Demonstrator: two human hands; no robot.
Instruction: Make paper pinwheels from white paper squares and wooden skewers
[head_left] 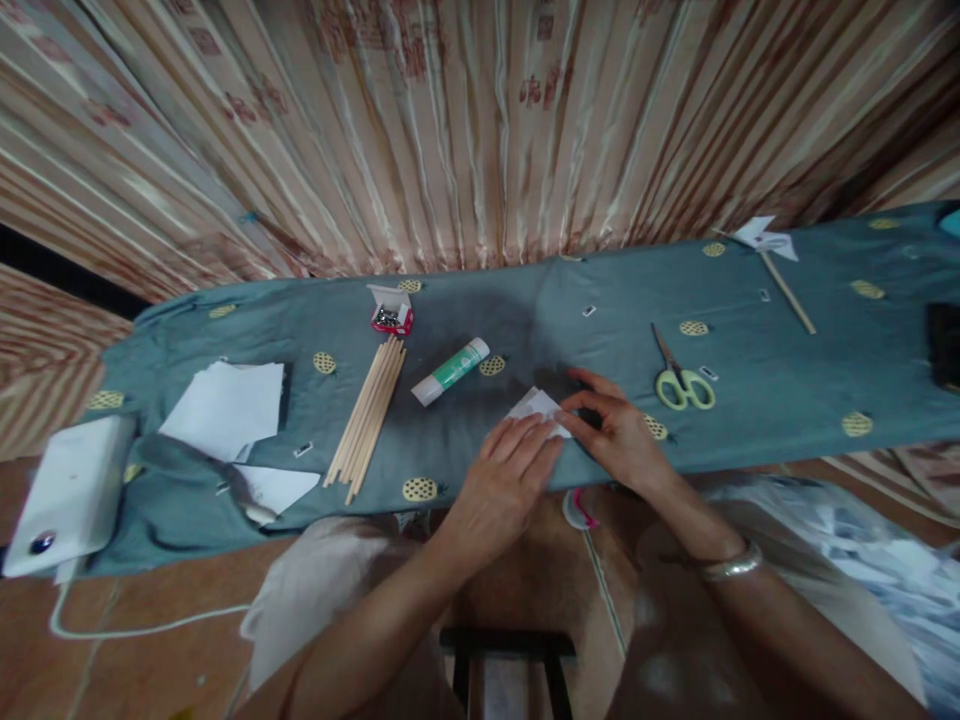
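A small folded white paper (534,407) lies on the blue-grey cloth-covered board (480,330) near its front edge. My left hand (504,478) rests on the paper's near side with the fingers flat and pressed down. My right hand (616,428) pinches the paper's right corner between thumb and fingers. A silver bangle (727,566) sits on my right wrist.
A green and white glue stick (451,371), a bundle of wooden sticks (369,415) and a red box of pins (391,311) lie to the left. Green scissors (681,381) lie to the right, a paper pinwheel on a stick (772,258) at far right. White paper sheets (225,407) and a white device (71,492) sit at left.
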